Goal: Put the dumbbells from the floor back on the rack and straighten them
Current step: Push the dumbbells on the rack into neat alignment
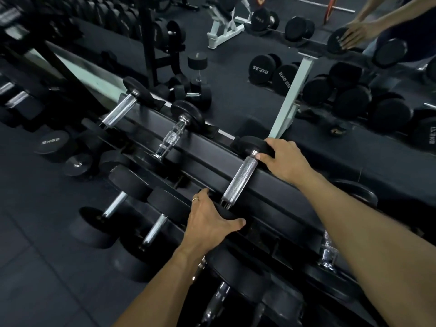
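A person's left hand (210,220) and right hand (284,160) clamp the two black heads of a dumbbell (239,179) lying across the rack's (295,197) top tier, its knurled handle bare between them

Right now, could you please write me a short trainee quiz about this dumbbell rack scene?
1. True or false: both hands rest on the same black rubber-headed dumbbell with a knurled chrome handle on the black metal rack's top rail.
2. Which hand wears a thin gold ring? A) left hand B) right hand C) neither
3. Fill in: the right hand covers the dumbbell's ____ head, next to the mirror.

Key
1. True: the left hand grips the near head, the right hand the far head.
2. A: the ring sits on a left finger.
3. Far.
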A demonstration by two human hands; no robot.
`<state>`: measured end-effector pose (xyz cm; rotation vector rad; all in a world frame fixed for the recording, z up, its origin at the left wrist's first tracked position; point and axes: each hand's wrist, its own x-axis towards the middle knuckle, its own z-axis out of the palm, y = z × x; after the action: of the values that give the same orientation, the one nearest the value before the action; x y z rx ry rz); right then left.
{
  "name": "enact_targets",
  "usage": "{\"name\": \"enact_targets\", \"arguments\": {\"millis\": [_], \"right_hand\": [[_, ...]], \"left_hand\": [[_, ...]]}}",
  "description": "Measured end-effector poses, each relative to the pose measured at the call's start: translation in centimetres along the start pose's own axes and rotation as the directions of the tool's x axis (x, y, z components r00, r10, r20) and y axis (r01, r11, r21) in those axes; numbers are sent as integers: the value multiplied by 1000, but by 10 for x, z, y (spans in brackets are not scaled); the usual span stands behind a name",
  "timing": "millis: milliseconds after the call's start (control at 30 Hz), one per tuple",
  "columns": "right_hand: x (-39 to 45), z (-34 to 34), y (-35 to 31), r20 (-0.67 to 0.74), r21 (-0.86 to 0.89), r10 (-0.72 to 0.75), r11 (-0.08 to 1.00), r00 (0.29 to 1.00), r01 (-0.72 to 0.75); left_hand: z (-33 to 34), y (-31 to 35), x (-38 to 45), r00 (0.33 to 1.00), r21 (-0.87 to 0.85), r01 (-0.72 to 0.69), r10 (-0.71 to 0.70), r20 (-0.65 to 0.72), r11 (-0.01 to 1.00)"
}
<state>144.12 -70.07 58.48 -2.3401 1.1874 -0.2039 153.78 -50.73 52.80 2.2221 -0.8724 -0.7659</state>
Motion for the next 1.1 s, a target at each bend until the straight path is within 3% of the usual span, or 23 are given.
{"name": "enact_targets", "arguments": {"millis": [200,467,633,933,1100], "right_hand": [[1,-3,-14,29,-108,5,994,1000,-2],[-2,1,-18,22,-71,72,995,997,-70],[-15,-8,-13,67,-60,78,995,995,-74],[-67,-36,24,76,-257,36,966,996,-15],[-92,-62,53,8,-217,26,976,1000,-23]], "left_hand": [[-2,-2,1,999,-39,42,-40,32,998],[-3,-5,2,999,-40,17,-15,49,999],[-4,-1,-3,999,44,-16,15,29,999],[7,26,-46,949,110,-277,289,-122,955],[45,37,-88,944,86,-319,325,-61,944]]}}
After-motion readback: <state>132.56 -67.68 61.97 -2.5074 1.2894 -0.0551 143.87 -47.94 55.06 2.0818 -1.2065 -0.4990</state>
